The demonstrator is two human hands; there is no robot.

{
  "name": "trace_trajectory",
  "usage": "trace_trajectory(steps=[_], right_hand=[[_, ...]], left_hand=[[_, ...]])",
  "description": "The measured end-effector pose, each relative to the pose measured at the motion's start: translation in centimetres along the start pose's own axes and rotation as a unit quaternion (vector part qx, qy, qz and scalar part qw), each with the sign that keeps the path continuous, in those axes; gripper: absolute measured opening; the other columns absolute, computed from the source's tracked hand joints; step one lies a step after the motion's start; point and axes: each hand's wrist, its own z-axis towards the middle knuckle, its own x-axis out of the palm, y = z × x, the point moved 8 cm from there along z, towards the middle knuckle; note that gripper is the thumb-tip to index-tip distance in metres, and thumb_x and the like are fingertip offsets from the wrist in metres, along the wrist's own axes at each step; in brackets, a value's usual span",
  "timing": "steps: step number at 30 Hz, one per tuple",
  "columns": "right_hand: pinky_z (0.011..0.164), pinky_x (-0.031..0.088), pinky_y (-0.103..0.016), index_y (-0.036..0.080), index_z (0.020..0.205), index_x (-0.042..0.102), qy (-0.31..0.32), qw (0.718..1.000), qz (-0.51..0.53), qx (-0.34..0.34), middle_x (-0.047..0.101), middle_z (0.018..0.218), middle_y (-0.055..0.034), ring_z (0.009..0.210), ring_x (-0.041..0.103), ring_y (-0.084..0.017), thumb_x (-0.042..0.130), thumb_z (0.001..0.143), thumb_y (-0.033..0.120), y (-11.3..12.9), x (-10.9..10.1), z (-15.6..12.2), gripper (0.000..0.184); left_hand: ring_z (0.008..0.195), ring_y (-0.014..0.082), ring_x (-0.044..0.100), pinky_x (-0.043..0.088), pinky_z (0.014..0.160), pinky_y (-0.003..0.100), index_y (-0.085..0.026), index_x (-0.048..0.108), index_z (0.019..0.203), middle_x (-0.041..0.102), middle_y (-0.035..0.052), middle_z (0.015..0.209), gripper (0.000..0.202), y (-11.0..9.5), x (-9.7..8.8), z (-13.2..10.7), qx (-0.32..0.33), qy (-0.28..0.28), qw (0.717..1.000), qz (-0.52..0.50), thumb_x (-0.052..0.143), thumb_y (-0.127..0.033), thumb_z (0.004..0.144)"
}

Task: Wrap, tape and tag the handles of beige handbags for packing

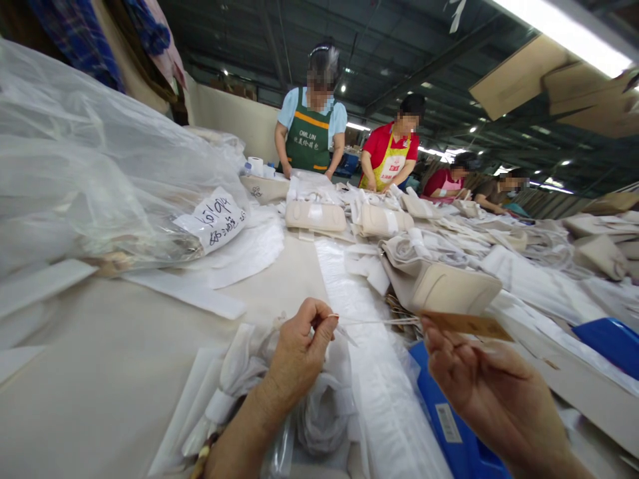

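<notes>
My left hand [303, 346] is closed in a pinch on the end of a thin white string [377, 322]. The string stretches to the right, to a brown hang tag [469, 324]. My right hand [492, 382] holds that tag between thumb and fingers, raised above the table's right side. Under my left forearm lies a cream bag with its straps wrapped in white foam [324, 412]; my arm hides part of it. A strip of clear plastic bags [369, 299] runs along the table between my hands.
A large plastic sack with a handwritten label [212, 219] bulges at the left. Cream handbags [454, 286] and wrapping pile up at the right. Blue bins [444, 419] stand below my right hand. A co-worker in a green apron [309, 136] and several others work across the table.
</notes>
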Motion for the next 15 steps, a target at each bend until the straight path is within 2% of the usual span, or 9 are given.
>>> trace_trajectory(steps=[2, 3, 5, 7, 9, 11, 13, 15], right_hand=[[0.068, 0.056, -0.026, 0.025, 0.087, 0.072, -0.035, 0.999, 0.016, -0.023, 0.07, 0.098, -0.0082, 0.087, 0.066, -0.02, 0.072, 0.05, 0.028, 0.3, -0.3, 0.1, 0.037], [0.065, 0.056, -0.024, 0.025, 0.084, 0.071, -0.054, 0.998, 0.023, -0.031, 0.07, 0.096, -0.0075, 0.085, 0.066, -0.019, 0.075, 0.049, 0.027, 0.3, -0.4, 0.2, 0.035], [0.049, 0.051, -0.019, 0.022, 0.071, 0.067, -0.081, 0.996, 0.031, -0.032, 0.069, 0.073, -0.0037, 0.06, 0.063, -0.012, 0.08, 0.051, 0.029, -0.1, -0.7, 0.5, 0.024], [0.034, 0.037, -0.014, 0.019, 0.056, 0.057, -0.082, 0.996, 0.019, -0.034, 0.05, 0.045, 0.0046, 0.034, 0.04, -0.004, 0.081, 0.058, 0.032, -0.4, -0.6, 0.7, 0.027], [0.03, 0.025, -0.014, 0.018, 0.049, 0.049, -0.085, 0.995, -0.007, -0.059, 0.031, 0.037, 0.0103, 0.031, 0.022, 0.0, 0.08, 0.059, 0.032, -0.2, -0.6, 0.9, 0.036], [0.031, 0.024, -0.013, 0.017, 0.051, 0.049, -0.113, 0.989, -0.028, -0.088, 0.032, 0.042, 0.0102, 0.034, 0.023, -0.001, 0.082, 0.055, 0.029, 0.2, -1.0, 0.9, 0.035], [0.033, 0.029, -0.013, 0.017, 0.056, 0.053, -0.14, 0.985, -0.027, -0.096, 0.041, 0.05, 0.0078, 0.04, 0.033, -0.003, 0.084, 0.051, 0.026, 0.3, -1.4, 0.8, 0.033], [0.036, 0.035, -0.014, 0.018, 0.062, 0.056, -0.14, 0.987, -0.014, -0.083, 0.05, 0.058, 0.0053, 0.046, 0.043, -0.005, 0.084, 0.049, 0.025, 0.0, -1.3, 0.8, 0.031]], left_hand=[[0.057, 0.0123, 0.052, 0.039, 0.059, 0.024, -0.021, 0.049, 0.072, 0.054, -0.0035, 0.06, 0.015, 0.0, 0.1, 0.0, 0.003, 0.005, 1.0, 0.006, 0.048, -0.03, 0.083], [0.057, 0.0124, 0.052, 0.039, 0.058, 0.024, -0.021, 0.049, 0.072, 0.055, -0.0034, 0.06, 0.015, 0.0, 0.1, -0.1, 0.006, 0.008, 1.0, 0.007, 0.048, -0.03, 0.083], [0.058, 0.0125, 0.052, 0.039, 0.059, 0.025, -0.021, 0.049, 0.072, 0.055, -0.0031, 0.062, 0.015, 0.0, 0.2, -0.1, 0.006, 0.011, 1.0, 0.009, 0.048, -0.03, 0.084], [0.058, 0.0124, 0.051, 0.039, 0.059, 0.025, -0.021, 0.05, 0.072, 0.055, -0.0032, 0.061, 0.015, 0.0, 0.2, -0.1, 0.004, 0.01, 1.0, 0.01, 0.048, -0.03, 0.084], [0.057, 0.0123, 0.051, 0.039, 0.058, 0.025, -0.021, 0.05, 0.072, 0.054, -0.0036, 0.06, 0.015, 0.0, 0.2, -0.1, 0.002, 0.009, 1.0, 0.011, 0.048, -0.03, 0.083], [0.056, 0.0122, 0.05, 0.039, 0.058, 0.025, -0.021, 0.049, 0.071, 0.053, -0.0037, 0.059, 0.016, 0.0, 0.2, -0.1, 0.003, 0.011, 1.0, 0.013, 0.048, -0.03, 0.083], [0.057, 0.0121, 0.05, 0.039, 0.059, 0.025, -0.021, 0.049, 0.071, 0.054, -0.0033, 0.061, 0.016, -0.1, 0.2, -0.1, 0.01, 0.014, 1.0, 0.016, 0.048, -0.03, 0.084], [0.057, 0.012, 0.05, 0.039, 0.059, 0.025, -0.021, 0.049, 0.071, 0.055, -0.0031, 0.062, 0.016, -0.2, 0.3, -0.2, 0.019, 0.017, 0.999, 0.024, 0.048, -0.03, 0.084]])
